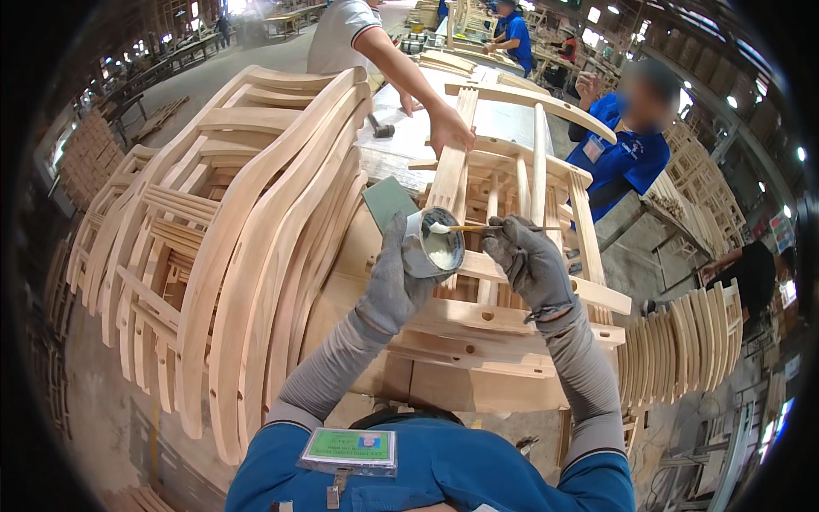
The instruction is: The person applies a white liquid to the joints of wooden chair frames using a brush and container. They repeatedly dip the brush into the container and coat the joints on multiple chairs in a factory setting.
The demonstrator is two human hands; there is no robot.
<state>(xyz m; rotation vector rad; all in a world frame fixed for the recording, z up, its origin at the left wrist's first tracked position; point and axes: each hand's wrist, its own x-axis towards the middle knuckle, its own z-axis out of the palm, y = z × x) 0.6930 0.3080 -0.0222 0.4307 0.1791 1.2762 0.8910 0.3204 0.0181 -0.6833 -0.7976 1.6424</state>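
Observation:
My left hand [391, 286], in a grey glove, is closed round a small cup [413, 248] tilted toward me, with white paste [443, 251] inside. In my gloved right hand [533, 263] a thin stick [469, 228] is pinched, its tip coated with a white blob over the cup's mouth. Below and beyond both hands lie stacked pale wooden chair frames [478, 317] with slats and drilled holes. A dark green flat piece [390, 203] lies behind the cup. Across the stack, a co-worker's bare hand [450, 130] rests on a wooden slat of the upper frame.
Curved wooden chair frames [256, 222] stand packed on my left. A hammer [380, 127] lies on the pale worktable [397, 154]. A person in a blue shirt [631, 154] stands at the far right, near a row of stacked wooden parts [678, 346].

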